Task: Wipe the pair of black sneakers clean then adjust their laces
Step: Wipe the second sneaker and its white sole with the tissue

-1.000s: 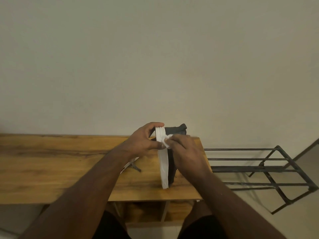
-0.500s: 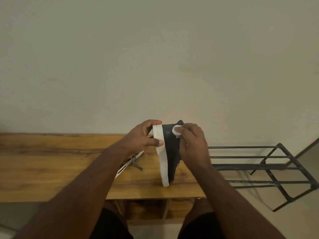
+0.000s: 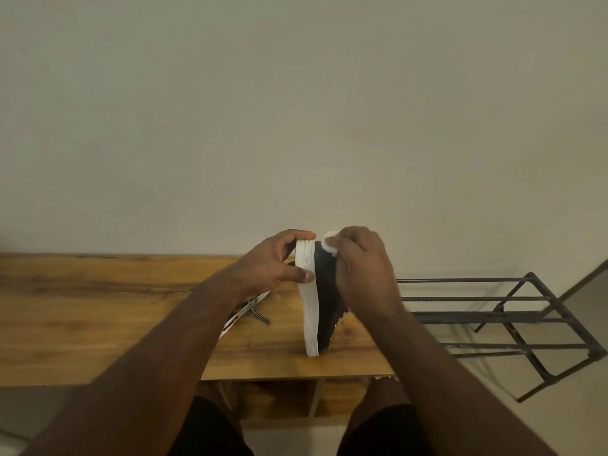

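the left hand (image 3: 274, 264) is clamped on a black sneaker with a thick white rubber sole (image 3: 320, 291), thumb laid across the sole and fingers curled over the raised end. the right hand (image 3: 363, 274) is closed on a small white wad of wiping material (image 3: 331, 242), which is pinched at the fingertips and pressed against the black upper near the top. the sneaker is stood on end on the long wooden table (image 3: 98, 317), sole turned left, its lower tip resting near the front edge.

beside the table a black metal rack (image 3: 513, 319) is seen on the floor at the right. under the left forearm the second sneaker (image 3: 245, 312) is partly hidden; only a strip of its white sole and a speckled lace end (image 3: 258, 315) are shown.

the wiping step is judged to be under way, with laces not yet adjusted. a slip could be caused by the narrow contact at the lower tip, so close to the front edge, if the wad is pushed hard. the small wad could be dropped from a light pinch.

a dark mark is seen on the second sneaker's sole, but it cannot be read; no brand is legible.
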